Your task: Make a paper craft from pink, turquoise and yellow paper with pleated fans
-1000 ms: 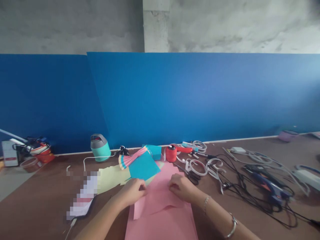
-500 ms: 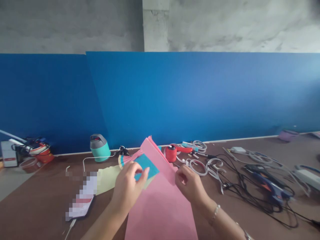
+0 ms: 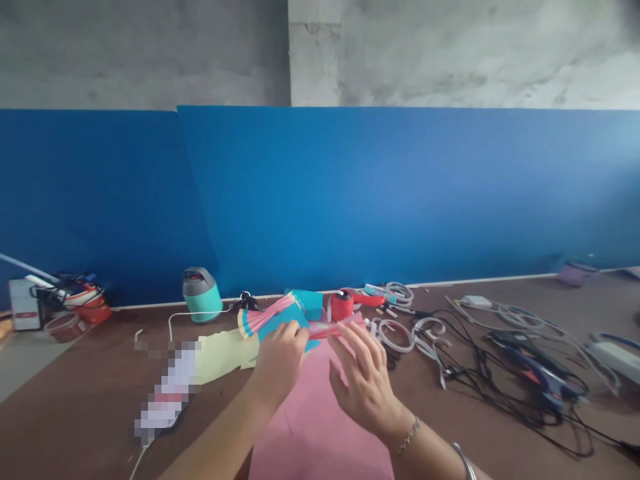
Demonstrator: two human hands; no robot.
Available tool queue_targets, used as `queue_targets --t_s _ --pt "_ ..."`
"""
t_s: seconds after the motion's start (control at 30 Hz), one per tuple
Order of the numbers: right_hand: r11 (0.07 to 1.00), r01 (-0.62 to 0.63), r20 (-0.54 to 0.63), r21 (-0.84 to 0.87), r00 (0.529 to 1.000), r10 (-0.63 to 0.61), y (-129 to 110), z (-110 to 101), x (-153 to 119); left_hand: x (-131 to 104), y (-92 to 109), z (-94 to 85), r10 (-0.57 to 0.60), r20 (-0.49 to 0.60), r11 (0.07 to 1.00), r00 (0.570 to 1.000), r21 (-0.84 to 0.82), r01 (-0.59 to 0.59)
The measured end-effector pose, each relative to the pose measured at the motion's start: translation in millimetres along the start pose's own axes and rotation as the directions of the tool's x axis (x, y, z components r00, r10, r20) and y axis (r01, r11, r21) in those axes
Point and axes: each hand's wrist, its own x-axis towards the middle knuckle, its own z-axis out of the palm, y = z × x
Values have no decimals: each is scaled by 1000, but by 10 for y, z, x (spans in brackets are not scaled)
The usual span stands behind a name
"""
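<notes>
Where left hand (image 3: 281, 362) pinches, pink paper (image 3: 323, 330) (narrow-folded).

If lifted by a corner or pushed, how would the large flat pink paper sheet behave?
The large flat pink paper sheet looks thin-edged, so it would probably droop and bend easily. Being paper, it is likely light for its broad area. Lying flat on the brown tabletop, it might slide under a light push.
</notes>
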Motion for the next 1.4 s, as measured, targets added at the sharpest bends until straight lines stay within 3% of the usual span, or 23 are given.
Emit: queue_targets --t_s 0.1,0.2,0.3,0.37,0.5,0.63,0.83,0.97,1.13,1.27,1.4 --pt "999 -7 66 -33 998 9 131 115 -43 -96 -7 147 106 45 986 993 127 -111" --pt "996 89 208 32 974 -94 265 287 -241 -278 -56 406 184 40 972 982 139 -188" --pt "985 154 345 78 923 -172 344 382 -452 -493 -134 629 273 0 960 962 59 -272" --pt "984 130 406 122 898 -169 349 385 -521 -595 -171 706 289 -25 957 957 -8 -289" --pt "981 57 432 184 892 -133 296 365 -518 -630 -180 707 267 -36 961 963 -58 -269" --pt "981 108 377 163 912 -162 312 401 -529 -602 -200 670 299 -37 953 954 -38 -300" --pt "963 181 455 201 853 -255 477 334 -672 -792 -422 701 276 -44 940 960 -196 -279" --pt "974 131 499 182 842 -207 550 237 -710 -904 -532 687 251 -86 933 964 -243 -265" --pt "957 54 523 285 828 -203 636 180 -694 -938 -570 646 182 -109 928 977 -309 -208" --pt "910 -197 578 364 814 -56 705 235 -642 -912 -578 600 83 -51 921 995 -377 -96" --pt "823 -412 614 390 783 101 729 320 -580 -867 -588 589 -75 46 893 996 -441 87"
